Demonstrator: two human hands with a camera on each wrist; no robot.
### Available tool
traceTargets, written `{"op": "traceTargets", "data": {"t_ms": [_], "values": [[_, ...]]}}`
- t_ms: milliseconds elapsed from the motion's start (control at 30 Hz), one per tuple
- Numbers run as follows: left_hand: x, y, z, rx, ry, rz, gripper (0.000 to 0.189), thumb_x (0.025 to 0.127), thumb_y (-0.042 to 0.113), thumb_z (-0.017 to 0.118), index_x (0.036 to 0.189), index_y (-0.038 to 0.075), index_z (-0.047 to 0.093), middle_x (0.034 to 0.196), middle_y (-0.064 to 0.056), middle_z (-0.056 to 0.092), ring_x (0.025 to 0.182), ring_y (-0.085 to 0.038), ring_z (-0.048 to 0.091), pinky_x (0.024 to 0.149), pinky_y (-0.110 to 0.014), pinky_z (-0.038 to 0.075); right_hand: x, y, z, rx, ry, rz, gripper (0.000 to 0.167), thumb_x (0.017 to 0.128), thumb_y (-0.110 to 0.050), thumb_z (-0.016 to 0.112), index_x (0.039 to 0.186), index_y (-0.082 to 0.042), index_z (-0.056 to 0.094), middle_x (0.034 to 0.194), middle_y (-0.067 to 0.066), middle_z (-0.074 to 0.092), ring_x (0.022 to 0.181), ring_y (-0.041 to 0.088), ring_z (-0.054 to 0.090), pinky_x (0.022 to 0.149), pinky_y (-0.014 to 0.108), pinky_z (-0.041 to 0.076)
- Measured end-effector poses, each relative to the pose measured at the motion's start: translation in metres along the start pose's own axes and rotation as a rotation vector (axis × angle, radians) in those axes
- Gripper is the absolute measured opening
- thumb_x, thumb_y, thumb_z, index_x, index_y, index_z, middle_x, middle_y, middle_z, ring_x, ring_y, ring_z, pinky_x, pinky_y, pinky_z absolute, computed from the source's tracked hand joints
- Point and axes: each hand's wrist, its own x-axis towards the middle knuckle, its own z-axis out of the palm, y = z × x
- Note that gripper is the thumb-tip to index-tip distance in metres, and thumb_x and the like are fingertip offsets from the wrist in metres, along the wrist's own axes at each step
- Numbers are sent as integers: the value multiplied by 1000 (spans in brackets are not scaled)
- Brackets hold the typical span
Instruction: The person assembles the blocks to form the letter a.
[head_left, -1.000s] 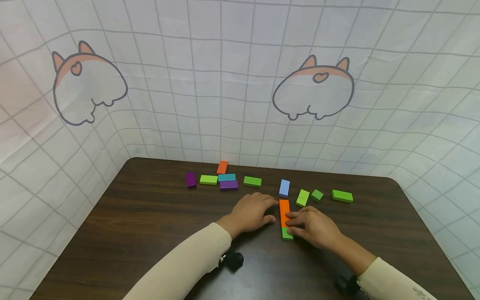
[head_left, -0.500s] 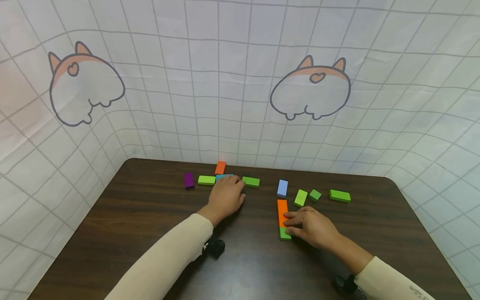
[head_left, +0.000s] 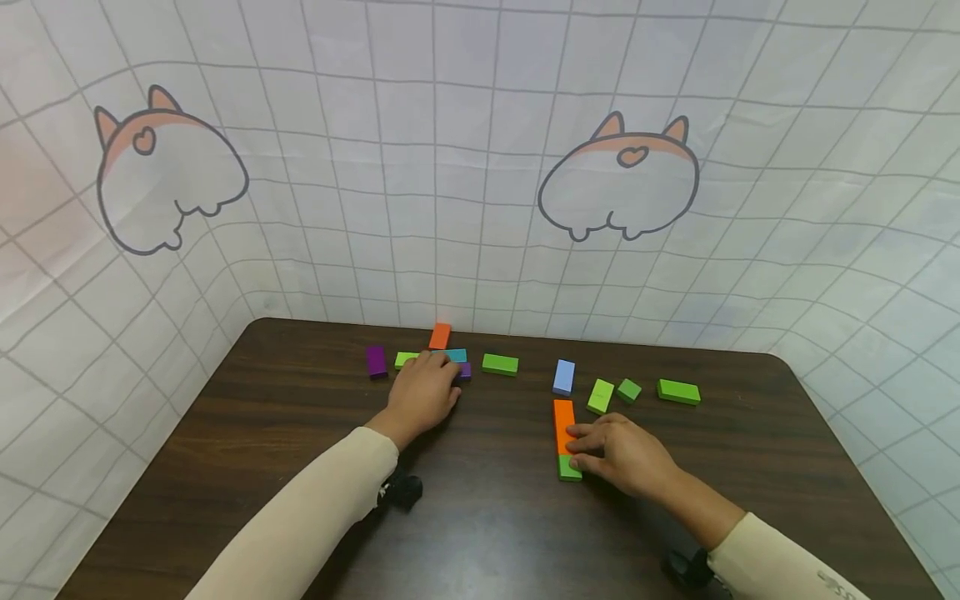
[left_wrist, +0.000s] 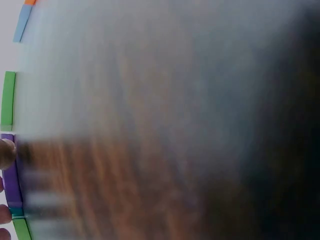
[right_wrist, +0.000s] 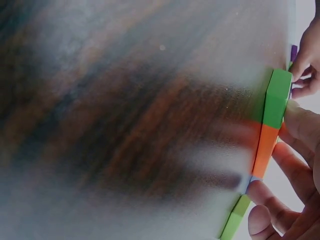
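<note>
My left hand [head_left: 422,392] reaches over the cluster at the back left, its fingers above a lime green block [head_left: 405,359], a teal block [head_left: 455,356] and a purple block [head_left: 465,372], partly covering them. In the left wrist view its thumb overlaps the purple block [left_wrist: 12,182]; whether it touches cannot be told. My right hand [head_left: 628,452] rests beside a row made of an orange block [head_left: 564,423] and a green block [head_left: 569,468] laid end to end. Its fingertips lie at the row's right side, thumb by the green block [right_wrist: 278,100].
Along the back of the dark wooden table [head_left: 465,517] lie a dark purple block [head_left: 377,362], a red-orange block [head_left: 440,336], a green block [head_left: 500,364] and a blue block [head_left: 564,377]. Right of these are a lime block [head_left: 600,396], a small green block [head_left: 628,390] and another green block [head_left: 678,392].
My left hand has moved from beside the orange block leftward to the cluster, covering part of the purple and lime blocks. The right hand stays by the orange and green row.
</note>
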Motion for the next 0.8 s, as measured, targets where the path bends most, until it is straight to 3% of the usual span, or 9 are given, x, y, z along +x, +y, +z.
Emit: {"op": "traceTargets", "data": {"t_ms": [400, 800], "values": [[3, -9, 0, -11, 52, 71, 20, 95, 22, 75, 112, 12, 75, 116, -6, 69, 105, -30, 60, 92, -46, 51, -1, -1, 1, 23, -10, 26, 24, 92, -30, 78, 113, -20, 81, 133, -7, 67, 120, 25, 58, 92, 47, 53], [7, -11, 0, -45, 49, 126, 11, 90, 13, 73, 100, 15, 74, 101, 1, 72, 97, -25, 63, 85, -42, 53, -1, 1, 2, 12, 7, 19, 24, 91, -29, 79, 114, -20, 81, 133, -7, 67, 119, 25, 58, 94, 47, 53]]}}
